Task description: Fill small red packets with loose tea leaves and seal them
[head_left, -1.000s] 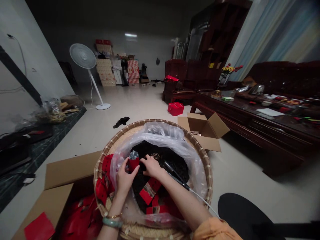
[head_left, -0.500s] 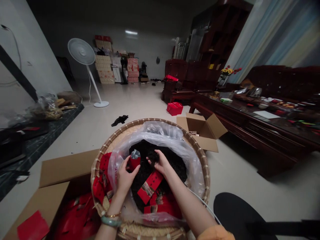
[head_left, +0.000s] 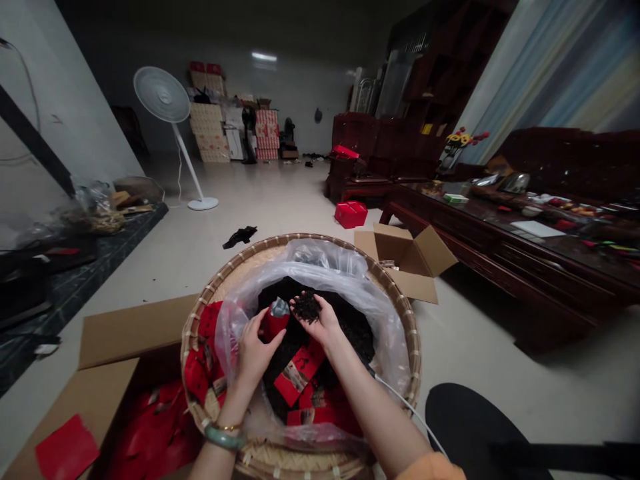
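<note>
Head view: left hand [head_left: 255, 357] in the middle of the scene, fingers curled firmly around a red packet [head_left: 273, 323], the packet upright with its silver top showing. Right hand [head_left: 314, 321] just beside it, palm up and cupped, fingers a little spread, a small mound of dark loose leaves [head_left: 306, 307] lying in the palm, close to the packet's top. Below both hands, a larger heap of leaves [head_left: 347, 327] inside a clear plastic bag [head_left: 320, 267], the bag lining a round woven basket [head_left: 300, 239]. More red packets [head_left: 299, 373] on and around the heap at 6 o'clock from the hands. Pale green bangle [head_left: 224, 437] on the left wrist, orange sleeve [head_left: 433, 469] at the right arm, white cable [head_left: 405, 400] beside the right forearm. Cardboard box [head_left: 127, 340] holding red packets at 8 o'clock, open carton [head_left: 405, 253] at 1 o'clock, red box [head_left: 351, 215] on the floor at 12 o'clock, standing fan [head_left: 163, 95] at 11 o'clock, long wooden table [head_left: 480, 220] at 2 o'clock.
</note>
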Demonstrator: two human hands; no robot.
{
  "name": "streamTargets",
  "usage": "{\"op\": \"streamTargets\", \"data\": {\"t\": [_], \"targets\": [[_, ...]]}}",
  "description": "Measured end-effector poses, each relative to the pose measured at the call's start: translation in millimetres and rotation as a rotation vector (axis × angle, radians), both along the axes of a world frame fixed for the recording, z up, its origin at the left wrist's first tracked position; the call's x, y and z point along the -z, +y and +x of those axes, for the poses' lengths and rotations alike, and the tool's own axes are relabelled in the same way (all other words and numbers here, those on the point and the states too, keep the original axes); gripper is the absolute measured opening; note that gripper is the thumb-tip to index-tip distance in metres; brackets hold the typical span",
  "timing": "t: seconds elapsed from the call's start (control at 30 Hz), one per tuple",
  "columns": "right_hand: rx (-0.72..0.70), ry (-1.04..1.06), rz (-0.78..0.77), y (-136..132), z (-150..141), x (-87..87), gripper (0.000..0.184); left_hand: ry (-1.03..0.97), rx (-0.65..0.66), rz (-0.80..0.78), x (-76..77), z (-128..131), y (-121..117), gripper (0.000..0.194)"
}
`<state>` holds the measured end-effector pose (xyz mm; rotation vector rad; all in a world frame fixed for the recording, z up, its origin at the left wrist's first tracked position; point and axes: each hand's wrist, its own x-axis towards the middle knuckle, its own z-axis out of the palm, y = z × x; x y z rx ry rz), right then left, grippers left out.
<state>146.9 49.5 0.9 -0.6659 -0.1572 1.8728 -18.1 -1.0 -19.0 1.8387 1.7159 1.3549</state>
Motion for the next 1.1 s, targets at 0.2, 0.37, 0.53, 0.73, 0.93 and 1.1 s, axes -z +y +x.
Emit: {"op": "streamTargets", "data": {"t": [0.2, 0.37, 0.53, 0.73, 0.93, 1.1], "targets": [[0.119, -0.041, 0.083, -0.8, 10.1, -24.8, 0.017, 0.117, 0.055, 0.072, -3.6, 9.2, -0.4, 0.048], [0.239, -0.17, 0.249, -1.8, -0.1, -44.5, 0.016, 0.156, 0.056, 0.07, -6.2, 24.2, -0.3, 0.049], [0.353, -0.378, 0.35, -5.8, -14.8, -47.9, 0.024, 0.14, 0.013, 0.052, -9.1, 34.2, -1.0, 0.05], [0.339, -0.749, 0.452, -9.1, -15.4, -41.4, 0.039, 0.115, -0.009, 0.042, -7.2, 35.6, -0.8, 0.052], [0.262, -0.844, 0.521, -11.7, -10.5, -39.3, 0.031, 0.056, -0.033, -0.006, -1.0, 33.8, 3.0, 0.053], [0.081, -1.014, 0.612, -17.2, -8.0, -41.1, 0.034, 0.039, -0.038, -0.014, 0.7, 32.9, 4.5, 0.049]]}}
